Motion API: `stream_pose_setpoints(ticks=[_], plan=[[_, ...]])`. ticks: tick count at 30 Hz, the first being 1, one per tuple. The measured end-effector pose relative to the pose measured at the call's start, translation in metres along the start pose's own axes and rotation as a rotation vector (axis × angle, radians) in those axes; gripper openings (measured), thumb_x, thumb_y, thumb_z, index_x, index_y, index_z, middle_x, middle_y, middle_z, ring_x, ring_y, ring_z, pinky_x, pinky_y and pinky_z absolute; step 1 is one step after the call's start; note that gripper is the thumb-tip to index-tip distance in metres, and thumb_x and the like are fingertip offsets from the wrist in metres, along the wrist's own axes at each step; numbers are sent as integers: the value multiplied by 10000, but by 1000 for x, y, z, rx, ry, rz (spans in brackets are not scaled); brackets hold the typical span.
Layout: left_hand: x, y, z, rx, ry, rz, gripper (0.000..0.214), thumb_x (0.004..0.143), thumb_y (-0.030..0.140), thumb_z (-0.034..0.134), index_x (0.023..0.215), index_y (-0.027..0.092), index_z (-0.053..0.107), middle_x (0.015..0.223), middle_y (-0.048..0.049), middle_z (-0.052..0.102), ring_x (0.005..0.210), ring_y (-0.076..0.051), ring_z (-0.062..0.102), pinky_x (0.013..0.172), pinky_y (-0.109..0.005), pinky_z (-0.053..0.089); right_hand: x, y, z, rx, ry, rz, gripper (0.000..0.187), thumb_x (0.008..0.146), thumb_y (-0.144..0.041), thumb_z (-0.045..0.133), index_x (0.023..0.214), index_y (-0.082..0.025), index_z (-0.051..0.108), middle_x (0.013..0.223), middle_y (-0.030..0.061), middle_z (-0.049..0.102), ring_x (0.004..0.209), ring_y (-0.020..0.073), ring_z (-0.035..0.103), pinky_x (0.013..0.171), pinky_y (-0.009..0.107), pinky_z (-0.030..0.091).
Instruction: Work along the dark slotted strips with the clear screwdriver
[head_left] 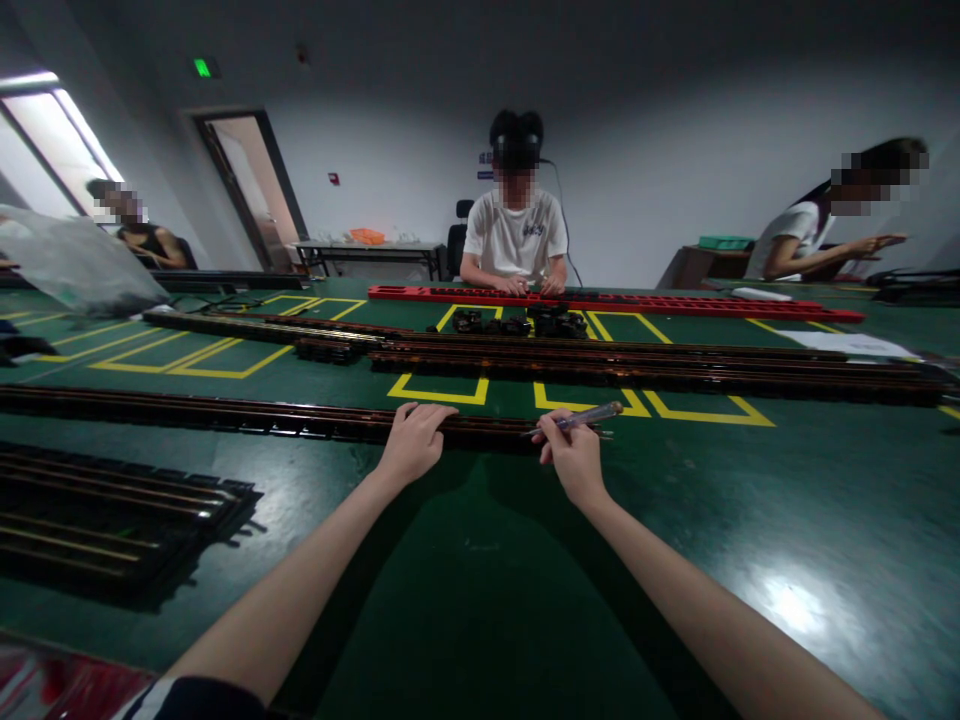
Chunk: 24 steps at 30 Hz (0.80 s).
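A long dark rail strip (225, 413) lies across the green table (480, 560) in front of me. My left hand (414, 441) rests on its right part, fingers curled over the top edge. My right hand (571, 455) sits at the strip's right end, closed around a slim screwdriver with a clear handle (589, 416) whose tip points left onto the strip.
More dark strips (637, 362) lie further back, and a stack of them (105, 520) sits at my left. A red strip (615, 301) lies before a seated person in a white shirt (516, 235). Other people sit far left and right. Yellow tape boxes mark the table.
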<state>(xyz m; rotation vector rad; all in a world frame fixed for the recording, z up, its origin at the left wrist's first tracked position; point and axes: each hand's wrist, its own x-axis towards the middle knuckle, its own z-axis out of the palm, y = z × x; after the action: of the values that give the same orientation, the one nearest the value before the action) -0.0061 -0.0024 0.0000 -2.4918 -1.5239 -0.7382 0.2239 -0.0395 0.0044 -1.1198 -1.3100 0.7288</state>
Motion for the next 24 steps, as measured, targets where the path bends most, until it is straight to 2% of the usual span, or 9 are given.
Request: stream_pose_setpoints(ticks=[6, 12, 18, 24], plan=[[0, 4, -2, 30, -13, 17, 357, 827, 287, 450, 1156, 213, 567, 1154, -74, 650, 1091, -235, 560, 986, -446, 314, 1, 2, 0, -10, 4, -16, 396, 787, -554, 552, 689, -171, 551, 605, 16, 598, 395, 98, 504, 386, 223, 406], [0, 3, 2, 98, 0, 31, 405, 859, 456, 454, 1137, 191, 582, 1114, -86, 655, 1033, -260, 572, 946, -448, 338, 1, 2, 1, -13, 5, -26, 394, 797, -551, 545, 688, -172, 547, 606, 13, 595, 401, 98, 509, 382, 217, 407], [0, 3, 1, 127, -3, 44, 397, 871, 475, 453, 1102, 181, 588, 1090, -92, 654, 1007, -263, 574, 932, -447, 339, 0, 0, 0, -9, -1, -26, 399, 795, -556, 547, 694, -170, 555, 620, 20, 601, 411, 98, 514, 382, 217, 418], [1, 4, 0, 123, 1, 43, 295, 887, 372, 450, 1093, 209, 585, 1084, -76, 661, 1008, -255, 575, 928, -442, 337, 0, -2, 0, -7, 1, -17, 442, 764, -607, 549, 686, -172, 555, 616, 24, 601, 409, 102, 509, 374, 225, 414]])
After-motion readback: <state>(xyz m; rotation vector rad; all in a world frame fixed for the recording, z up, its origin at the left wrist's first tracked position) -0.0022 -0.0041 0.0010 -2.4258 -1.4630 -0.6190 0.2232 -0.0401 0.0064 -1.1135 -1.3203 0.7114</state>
